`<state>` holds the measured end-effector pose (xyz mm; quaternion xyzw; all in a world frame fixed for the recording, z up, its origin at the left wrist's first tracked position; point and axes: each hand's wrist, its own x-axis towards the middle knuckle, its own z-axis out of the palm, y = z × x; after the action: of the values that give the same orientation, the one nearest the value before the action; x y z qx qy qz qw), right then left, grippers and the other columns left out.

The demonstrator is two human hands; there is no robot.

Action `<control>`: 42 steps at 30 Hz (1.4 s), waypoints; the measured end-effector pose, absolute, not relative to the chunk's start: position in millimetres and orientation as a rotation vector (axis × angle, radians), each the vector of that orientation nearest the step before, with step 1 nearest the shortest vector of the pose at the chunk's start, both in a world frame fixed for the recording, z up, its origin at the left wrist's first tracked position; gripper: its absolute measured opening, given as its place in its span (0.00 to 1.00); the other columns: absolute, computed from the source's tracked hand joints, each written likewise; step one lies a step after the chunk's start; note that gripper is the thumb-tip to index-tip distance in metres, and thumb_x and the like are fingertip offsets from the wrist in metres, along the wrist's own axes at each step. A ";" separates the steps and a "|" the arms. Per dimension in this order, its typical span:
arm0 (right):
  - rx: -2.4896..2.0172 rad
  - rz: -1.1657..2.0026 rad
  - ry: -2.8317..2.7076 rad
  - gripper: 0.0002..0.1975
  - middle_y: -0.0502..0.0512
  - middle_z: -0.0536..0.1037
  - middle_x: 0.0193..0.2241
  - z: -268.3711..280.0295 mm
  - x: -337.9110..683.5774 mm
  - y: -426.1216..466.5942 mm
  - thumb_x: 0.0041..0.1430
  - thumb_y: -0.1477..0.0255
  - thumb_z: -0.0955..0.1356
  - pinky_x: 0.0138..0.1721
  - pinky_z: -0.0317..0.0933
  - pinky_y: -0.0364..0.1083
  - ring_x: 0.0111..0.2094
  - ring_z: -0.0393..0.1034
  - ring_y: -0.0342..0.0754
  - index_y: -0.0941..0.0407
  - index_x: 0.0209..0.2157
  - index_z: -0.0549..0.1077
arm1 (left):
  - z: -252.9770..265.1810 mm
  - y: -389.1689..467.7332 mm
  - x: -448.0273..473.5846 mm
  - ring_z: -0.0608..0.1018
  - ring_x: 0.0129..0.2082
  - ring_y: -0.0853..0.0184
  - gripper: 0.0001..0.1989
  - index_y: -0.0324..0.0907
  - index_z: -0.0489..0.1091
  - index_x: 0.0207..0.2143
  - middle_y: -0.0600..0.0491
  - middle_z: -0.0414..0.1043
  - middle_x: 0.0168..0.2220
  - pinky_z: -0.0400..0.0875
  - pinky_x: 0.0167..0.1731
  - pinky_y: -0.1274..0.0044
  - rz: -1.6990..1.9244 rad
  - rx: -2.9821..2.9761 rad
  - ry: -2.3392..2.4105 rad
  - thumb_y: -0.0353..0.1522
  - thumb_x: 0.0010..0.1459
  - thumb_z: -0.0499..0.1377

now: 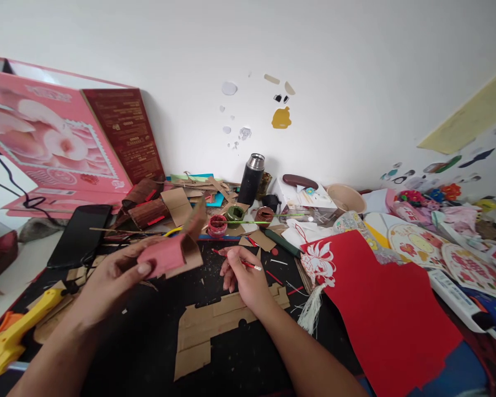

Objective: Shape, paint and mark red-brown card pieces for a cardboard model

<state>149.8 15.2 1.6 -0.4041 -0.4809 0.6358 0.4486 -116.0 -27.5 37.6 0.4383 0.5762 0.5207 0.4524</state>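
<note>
My left hand (126, 270) is closed on a small folded cardboard piece (165, 256), its near face coated pinkish red and its other flaps bare brown. Between the fingers of my right hand (243, 275) is a thin paintbrush (254, 266), its reddish tip pointing left toward the cardboard but apart from it. Under my right wrist lies a flat cut cardboard sheet (198, 325). Just beyond both hands stand open jars of red paint (217, 226), green paint (235, 215) and brown paint (265, 216). A thin green stick rests across the jars.
A black flask (252, 179) stands against the wall. Left are a pink box (53, 132), a black phone (80, 234) and a yellow glue gun (25, 331). Red paper (380, 309) with a white tassel (312, 309) lies right. Cardboard scraps (177, 207) litter the back.
</note>
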 end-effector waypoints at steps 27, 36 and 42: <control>-0.929 1.603 -1.294 0.30 0.46 0.74 0.26 0.9 147.2 8.6 0.64 0.39 0.71 0.19 0.56 0.39 0.18 0.68 0.39 0.55 0.41 0.77 | 23.9 -8.9 -79.2 0.84 0.54 0.44 0.41 0.44 0.79 0.56 0.43 0.85 0.54 0.81 0.54 0.61 1.247 1.344 1.584 0.64 0.53 0.67; -0.978 1.569 -1.357 0.29 0.47 0.75 0.25 0.7 148.7 7.9 0.66 0.40 0.70 0.21 0.58 0.41 0.20 0.68 0.40 0.54 0.33 0.73 | 15.8 -17.4 -71.7 0.79 0.62 0.43 0.38 0.47 0.75 0.62 0.42 0.79 0.62 0.76 0.60 0.57 1.099 1.717 1.442 0.60 0.59 0.67; -0.945 1.513 -1.418 0.29 0.47 0.74 0.23 5.7 150.1 5.1 0.68 0.43 0.70 0.22 0.60 0.41 0.20 0.67 0.40 0.54 0.29 0.72 | 16.7 -14.5 -77.0 0.81 0.29 0.60 0.39 0.41 0.80 0.54 0.48 0.82 0.33 0.77 0.30 0.72 1.133 1.314 1.438 0.65 0.62 0.61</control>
<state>150.1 5.1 5.7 -0.3766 -0.5654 0.6029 0.4182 -77.0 -14.5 16.7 0.5266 0.5761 0.4542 0.4295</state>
